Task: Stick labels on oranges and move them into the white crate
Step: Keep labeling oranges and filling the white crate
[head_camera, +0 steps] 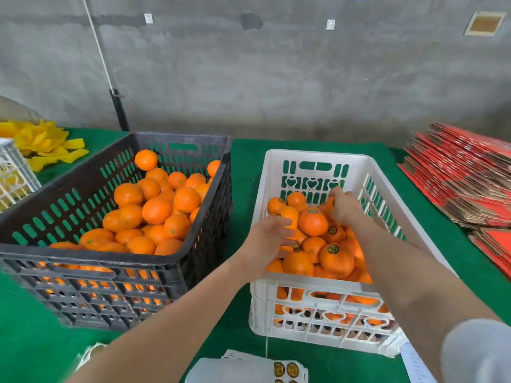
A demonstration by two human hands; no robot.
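Reaching into the white crate point(315, 157), both hands rest on labelled oranges point(337, 258) inside it: left hand point(269, 239) spread wide, right hand point(344, 205) blurred, grip unclear. Beside it, the black crate point(116, 261) holds unlabelled oranges point(156, 210).

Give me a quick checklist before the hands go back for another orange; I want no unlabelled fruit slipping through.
1. Both hands over the white crate: ok; left hand and right hand reach among its oranges.
2. Hands free for the next pick: cannot tell; the fingers are partly hidden by fruit.
3. Oranges in the white crate labelled: cannot tell; stickers show on several, such as the labelled orange, others face away.
4. Supply left in the black crate: ok, many oranges.
5. Labels at hand: ok; the sticker sheet lies at the near edge.
6. Room in the white crate: ok, its far end has space.
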